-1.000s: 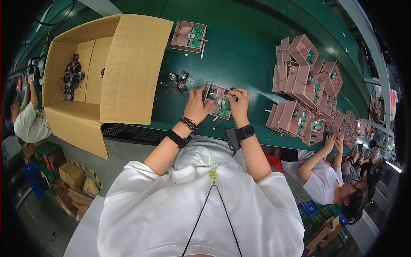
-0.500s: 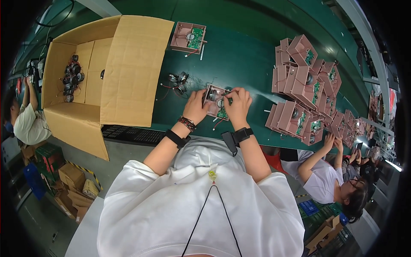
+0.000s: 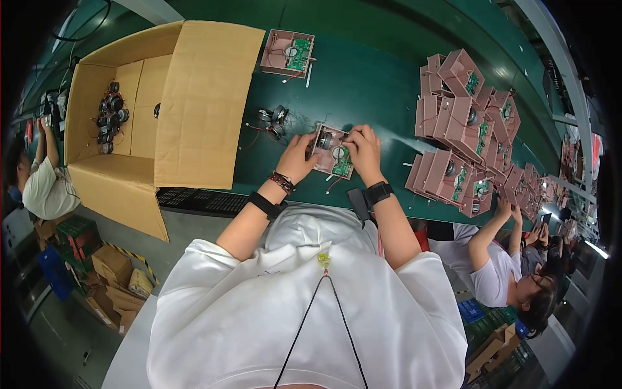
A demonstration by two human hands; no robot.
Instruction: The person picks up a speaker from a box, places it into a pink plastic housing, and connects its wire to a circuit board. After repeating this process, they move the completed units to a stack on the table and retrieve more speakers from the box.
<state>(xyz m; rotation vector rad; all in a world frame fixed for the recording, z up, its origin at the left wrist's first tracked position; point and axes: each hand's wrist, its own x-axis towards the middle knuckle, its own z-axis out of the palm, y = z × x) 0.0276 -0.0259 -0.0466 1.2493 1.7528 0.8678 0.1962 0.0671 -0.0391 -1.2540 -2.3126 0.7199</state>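
A pink plastic housing [image 3: 334,153] with a green circuit board and a round speaker lies on the green belt [image 3: 363,84] in front of me. My left hand [image 3: 297,156] grips its left edge. My right hand [image 3: 363,148] presses on its right side, fingers over the board. A few loose black speakers with wires [image 3: 275,121] lie just left of my left hand.
A large open cardboard box [image 3: 194,104] with several speakers inside stands at the left. Another pink housing [image 3: 287,54] lies farther up the belt. Stacks of pink housings [image 3: 463,129] fill the right side. Other people work at the right [image 3: 505,272] and far left [image 3: 42,181].
Both hands have closed in on the pink housing, the right hand shifting slightly left over the board. The housing has stayed in place.
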